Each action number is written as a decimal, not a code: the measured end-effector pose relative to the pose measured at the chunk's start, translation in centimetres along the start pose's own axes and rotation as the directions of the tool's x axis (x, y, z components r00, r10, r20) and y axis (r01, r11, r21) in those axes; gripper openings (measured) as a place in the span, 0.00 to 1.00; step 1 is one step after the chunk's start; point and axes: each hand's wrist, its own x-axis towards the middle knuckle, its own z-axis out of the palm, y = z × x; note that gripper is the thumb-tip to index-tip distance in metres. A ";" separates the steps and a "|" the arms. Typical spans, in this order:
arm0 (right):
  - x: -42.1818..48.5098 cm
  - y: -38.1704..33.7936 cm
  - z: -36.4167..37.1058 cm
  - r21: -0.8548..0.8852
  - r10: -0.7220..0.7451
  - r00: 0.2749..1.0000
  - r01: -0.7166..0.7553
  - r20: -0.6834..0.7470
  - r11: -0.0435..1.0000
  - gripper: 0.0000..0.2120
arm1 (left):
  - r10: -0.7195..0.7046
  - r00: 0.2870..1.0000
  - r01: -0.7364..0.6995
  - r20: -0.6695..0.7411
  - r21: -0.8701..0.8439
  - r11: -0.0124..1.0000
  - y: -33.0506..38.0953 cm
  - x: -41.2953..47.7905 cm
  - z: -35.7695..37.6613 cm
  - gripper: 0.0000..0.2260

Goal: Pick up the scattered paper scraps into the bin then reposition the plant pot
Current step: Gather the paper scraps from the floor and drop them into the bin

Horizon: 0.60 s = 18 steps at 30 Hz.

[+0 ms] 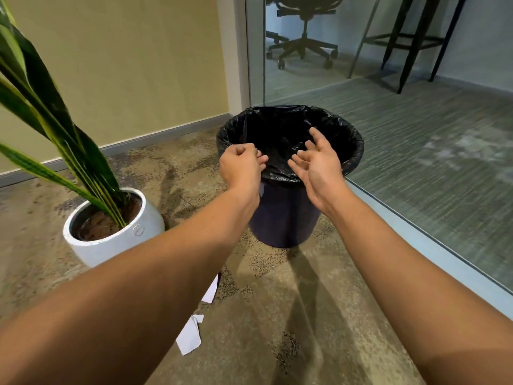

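Bin: the round dark bin lined with a glossy black plastic bag (283, 218) stands directly under both hands, its open mouth facing up.
Plant pot: the white rounded ceramic pot holding soil and long striped green leaves (116, 237) sits on the floor to the left of the left hand, near the bin but apart from it.
Right hand: the right hand (319, 165) hovers over the bin mouth, palm up, fingers spread apart and empty.
Left hand: the left hand (241, 165) is over the near rim, fingers curled together; whether it encloses a scrap I cannot tell.
Paper scraps: two white torn paper scraps (190, 336) lie on the speckled brown floor, well behind the left hand, partly hidden beneath the forearm.
Doing it well: judged from here, any release should happen over the bag's centre; then reach back low for the remaining scraps before touching the pot.
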 end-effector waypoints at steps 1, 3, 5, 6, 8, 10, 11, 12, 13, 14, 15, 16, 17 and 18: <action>-0.1 0.1 0.1 0.006 -0.018 1.000 0.018 -0.005 1.000 0.26 | 0.011 1.000 -0.011 -0.005 -0.003 1.000 -0.1 0.1 -0.2 0.11; -0.5 0.4 0.5 -0.022 -0.073 0.997 0.073 -0.012 0.997 0.21 | 0.040 0.999 -0.040 -0.022 0.007 0.999 -0.3 0.1 -0.9 0.11; -1.3 1.1 1.2 -0.080 -0.125 0.992 0.127 0.020 0.989 0.14 | 0.053 0.998 -0.052 -0.038 0.029 0.998 -0.9 0.2 -2.1 0.11; -1.7 1.7 1.6 -0.116 -0.145 0.988 0.150 0.048 0.982 0.12 | 0.049 0.998 -0.047 -0.043 0.053 0.997 -1.4 0.2 -3.0 0.11; -2.6 3.4 2.5 -0.202 -0.176 0.979 0.194 0.103 0.960 0.13 | 0.035 0.997 -0.028 -0.063 0.112 0.993 -2.8 0.5 -5.2 0.11; -3.5 5.6 3.4 -0.267 -0.169 0.971 0.210 0.166 0.941 0.14 | 0.009 0.996 0.007 -0.089 0.181 0.983 -4.3 0.6 -7.9 0.10; -3.8 6.8 3.9 -0.298 -0.142 0.969 0.198 0.201 0.934 0.15 | -0.006 0.995 0.030 -0.103 0.234 0.972 -5.2 0.7 -9.5 0.09; -4.2 8.1 4.3 -0.337 -0.097 0.967 0.174 0.234 0.925 0.16 | -0.025 0.993 0.058 -0.115 0.291 0.955 -6.3 0.7 -11.1 0.07; -4.5 9.4 4.8 -0.385 -0.041 0.963 0.145 0.265 0.912 0.16 | -0.046 0.991 0.087 -0.124 0.349 0.933 -7.3 0.5 -12.8 0.06; -4.8 10.7 5.1 -0.439 0.018 0.955 0.120 0.297 0.890 0.15 | -0.070 0.990 0.115 -0.125 0.405 0.907 -8.5 0.3 -14.6 0.04; -5.1 12.1 5.4 -0.511 0.076 0.941 0.111 0.331 0.853 0.14 | -0.092 0.989 0.139 -0.119 0.483 0.865 -9.6 0.1 -16.3 0.03; -5.3 13.5 5.6 -0.602 0.134 0.920 0.126 0.368 0.788 0.11 | -0.105 0.989 0.149 -0.108 0.591 0.793 -10.8 -0.3 -18.0 0.03; -5.5 14.8 5.7 -0.695 0.197 0.894 0.159 0.403 0.701 0.09 | -0.118 0.989 0.148 -0.092 0.705 0.694 -11.9 -0.6 -19.6 0.04; -5.7 16.0 5.7 -0.768 0.262 0.863 0.199 0.431 0.609 0.08 | -0.144 0.987 0.142 -0.068 0.792 0.594 -13.0 -1.0 -21.1 0.09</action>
